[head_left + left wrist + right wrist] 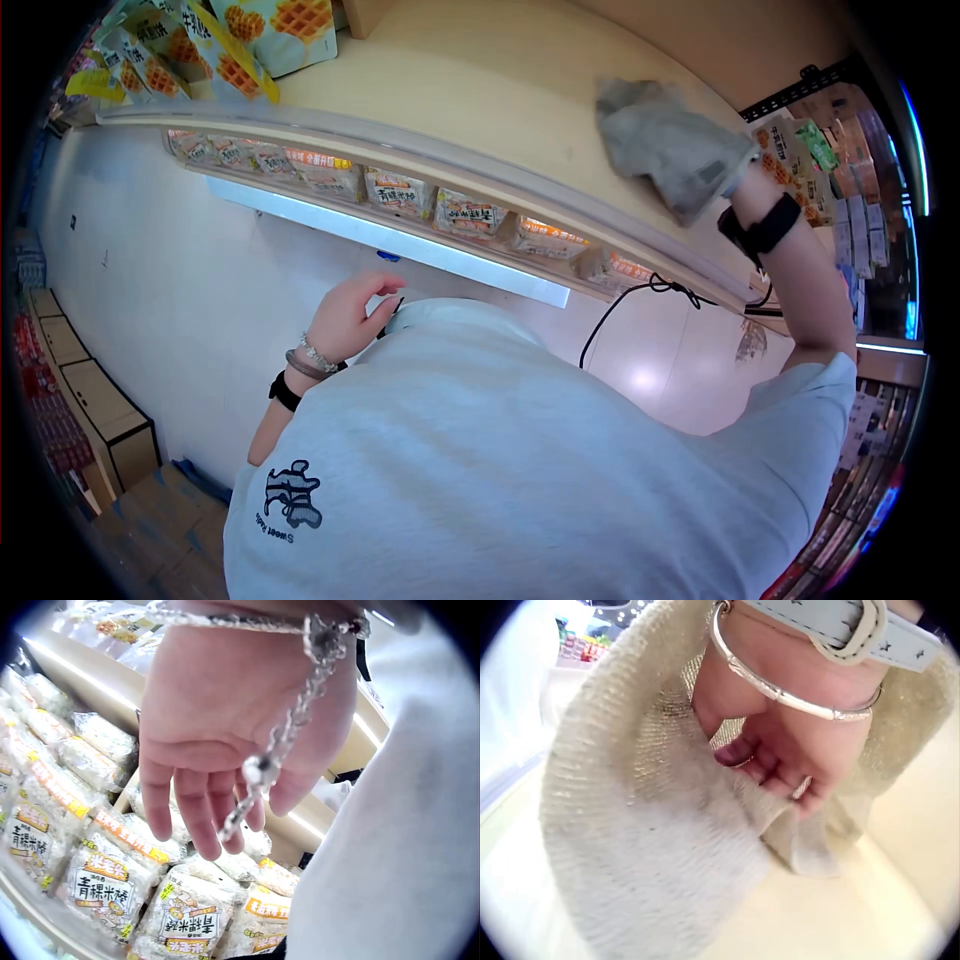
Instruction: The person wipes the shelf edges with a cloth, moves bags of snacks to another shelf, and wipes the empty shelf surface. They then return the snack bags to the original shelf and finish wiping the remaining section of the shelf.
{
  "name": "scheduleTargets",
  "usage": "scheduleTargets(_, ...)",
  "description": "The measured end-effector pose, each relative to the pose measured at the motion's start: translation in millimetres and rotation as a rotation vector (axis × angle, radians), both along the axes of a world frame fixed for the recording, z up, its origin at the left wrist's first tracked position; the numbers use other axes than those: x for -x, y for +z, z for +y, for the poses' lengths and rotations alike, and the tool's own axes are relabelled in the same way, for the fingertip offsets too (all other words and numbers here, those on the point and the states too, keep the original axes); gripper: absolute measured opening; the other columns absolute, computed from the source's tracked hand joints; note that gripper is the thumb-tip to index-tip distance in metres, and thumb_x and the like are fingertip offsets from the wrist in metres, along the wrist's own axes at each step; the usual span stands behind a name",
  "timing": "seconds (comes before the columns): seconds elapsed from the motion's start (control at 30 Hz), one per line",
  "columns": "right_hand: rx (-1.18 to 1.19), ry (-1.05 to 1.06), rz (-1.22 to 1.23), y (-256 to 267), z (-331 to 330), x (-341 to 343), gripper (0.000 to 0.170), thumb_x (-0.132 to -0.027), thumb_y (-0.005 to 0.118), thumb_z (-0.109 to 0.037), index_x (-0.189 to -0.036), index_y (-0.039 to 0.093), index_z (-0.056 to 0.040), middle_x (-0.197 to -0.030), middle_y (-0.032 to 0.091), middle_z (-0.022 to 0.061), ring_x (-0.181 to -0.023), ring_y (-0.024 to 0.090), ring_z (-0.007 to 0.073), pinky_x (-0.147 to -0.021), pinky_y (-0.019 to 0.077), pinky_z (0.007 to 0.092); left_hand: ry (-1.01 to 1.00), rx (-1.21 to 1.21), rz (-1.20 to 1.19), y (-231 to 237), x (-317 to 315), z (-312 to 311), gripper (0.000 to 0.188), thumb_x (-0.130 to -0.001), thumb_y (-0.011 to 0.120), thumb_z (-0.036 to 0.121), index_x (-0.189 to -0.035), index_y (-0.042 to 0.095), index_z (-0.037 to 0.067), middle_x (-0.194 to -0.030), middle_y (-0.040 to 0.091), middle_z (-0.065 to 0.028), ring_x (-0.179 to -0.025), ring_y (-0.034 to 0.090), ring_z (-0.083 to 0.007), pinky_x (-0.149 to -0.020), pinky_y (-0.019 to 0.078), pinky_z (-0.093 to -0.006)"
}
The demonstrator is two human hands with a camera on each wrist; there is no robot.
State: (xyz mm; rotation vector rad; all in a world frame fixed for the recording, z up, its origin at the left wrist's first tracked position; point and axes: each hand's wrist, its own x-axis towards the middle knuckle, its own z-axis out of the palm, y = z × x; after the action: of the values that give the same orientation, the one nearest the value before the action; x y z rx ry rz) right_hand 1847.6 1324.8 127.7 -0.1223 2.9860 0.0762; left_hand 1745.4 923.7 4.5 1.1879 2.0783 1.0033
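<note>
A grey cleaning cloth (665,140) drapes over my right hand (795,735) at the right end of the pale shelf board (480,80). From the right wrist view, the curled fingers grip a fold of the cloth, whose loose part hangs down to the board. In the head view the cloth covers most of that hand and looks slightly blurred. My left hand (347,318) hangs in front of the shelf, beside my shirt, holding nothing. Its fingers (196,814) are loosely bent above packed snack bags (101,889) in the left wrist view.
Waffle snack pouches (235,50) stand at the board's left end. A clear rail (400,150) runs along its front edge, with bagged snacks (398,193) on the tier below. A black cable (625,295) dangles at the lower right. Another stocked shelf (860,210) stands to the right.
</note>
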Motion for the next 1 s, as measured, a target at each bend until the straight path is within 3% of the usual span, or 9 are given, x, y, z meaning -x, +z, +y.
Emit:
scheduleTargets(0.03, 0.192, 0.125, 0.151, -24.5, 11.6, 2.1, 0.021, -0.075, 0.053, -0.015, -0.091, 0.061, -0.0065, -0.081, 0.06, 0.0145, -0.075, 0.059, 0.0286, -0.069, 0.048, 0.0364, 0.034, -0.008, -0.006, -1.5, -2.6, -2.2, 0.021, -0.08, 0.055, 0.005, -0.101, 0.058, 0.002, -0.091, 0.06, -0.0107, -0.083, 0.059, -0.0229, -0.075, 0.0467, -0.0307)
scheduleTargets(0.13, -0.228, 0.209, -0.216, 7.0, -49.5, 31.6, 0.016, -0.077, 0.052, -0.016, -0.086, 0.062, -0.0058, -0.078, 0.06, 0.0155, -0.072, 0.059, 0.0291, -0.07, 0.048, 0.036, 0.11, -0.023, -0.041, -4.9, -11.4, -8.0, 0.021, -0.08, 0.055, 0.004, -0.101, 0.057, 0.002, -0.091, 0.06, -0.0107, -0.083, 0.058, -0.022, -0.075, 0.0466, -0.0301)
scheduleTargets(0.17, 0.181, 0.043, -0.048, 4.7, -46.1, 32.4, 0.016, -0.078, 0.052, -0.015, -0.085, 0.063, -0.0053, -0.081, 0.061, 0.0156, -0.074, 0.059, 0.0269, -0.072, 0.0478, 0.0334, 0.129, -0.005, -0.047, -5.4, -14.6, -8.3, 0.021, -0.08, 0.054, 0.003, -0.101, 0.057, 0.002, -0.092, 0.06, -0.0108, -0.083, 0.058, -0.0219, -0.075, 0.0466, -0.03)
scheduleTargets(0.27, 0.04, 0.215, 0.078, -36.8, 0.8, 62.7, 0.018, -0.077, 0.053, -0.014, -0.087, 0.063, -0.0042, -0.082, 0.062, 0.0149, -0.075, 0.059, 0.0259, -0.069, 0.0484, 0.0298, 0.159, 0.033, -0.042, -6.5, -23.7, -11.4, 0.02, -0.081, 0.054, 0.005, -0.101, 0.057, 0.002, -0.091, 0.06, -0.0109, -0.083, 0.059, -0.0226, -0.074, 0.047, -0.0304)
scheduleTargets(0.37, 0.167, 0.296, 0.24, -44.3, 31.9, 65.6, 0.017, -0.08, 0.051, -0.015, -0.089, 0.062, -0.0045, -0.084, 0.062, 0.0123, -0.073, 0.058, 0.0249, -0.067, 0.0484, 0.0292, 0.176, 0.014, -0.005, -11.6, -27.8, -10.4, 0.02, -0.081, 0.055, 0.01, -0.099, 0.058, 0.003, -0.09, 0.06, -0.0112, -0.081, 0.06, -0.0241, -0.072, 0.0477, -0.0319)
scheduleTargets(0.4, -0.219, 0.322, 0.177, -36.0, 11.6, 63.2, 0.017, -0.081, 0.051, -0.016, -0.09, 0.061, -0.0052, -0.086, 0.061, 0.0114, -0.076, 0.058, 0.0234, -0.07, 0.0475, 0.029, 0.186, 0.013, -0.009, -13.3, -28.9, -10.9, 0.019, -0.081, 0.055, 0.01, -0.099, 0.058, 0.003, -0.09, 0.06, -0.0114, -0.081, 0.059, -0.0243, -0.072, 0.0477, -0.032)
scheduleTargets(0.43, -0.259, 0.322, 0.139, -32.8, 4.4, 60.2, 0.017, -0.081, 0.05, -0.016, -0.09, 0.061, -0.0053, -0.086, 0.061, 0.0114, -0.076, 0.058, 0.0234, -0.071, 0.0475, 0.029, 0.197, 0.012, -0.013, -14.8, -30.0, -11.4, 0.019, -0.081, 0.055, 0.01, -0.099, 0.058, 0.003, -0.09, 0.06, -0.0115, -0.081, 0.059, -0.0245, -0.072, 0.0477, -0.0321)
scheduleTargets(0.6, 0.076, 0.287, 0.132, -37.3, 9.4, 62.1, 0.018, -0.082, 0.049, -0.016, -0.091, 0.061, -0.0057, -0.087, 0.061, 0.0113, -0.077, 0.058, 0.0229, -0.071, 0.0473, 0.0291, 0.185, -0.002, 0.007, -15.7, -29.0, -8.6, 0.019, -0.081, 0.055, 0.01, -0.098, 0.058, 0.003, -0.09, 0.06, -0.012, -0.081, 0.059, -0.0251, -0.072, 0.0471, -0.0328)
scheduleTargets(1.0, 0.263, 0.217, 0.114, -37.9, 40.4, 73.0, 0.02, -0.084, 0.047, -0.018, -0.093, 0.061, -0.0067, -0.091, 0.06, 0.0111, -0.08, 0.058, 0.0218, -0.073, 0.0468, 0.0292, 0.122, -0.008, -0.013, -19.3, -29.2, -4.9, 0.019, -0.082, 0.055, 0.011, -0.099, 0.057, 0.003, -0.09, 0.06, -0.0121, -0.081, 0.059, -0.0257, -0.071, 0.0469, -0.0333)
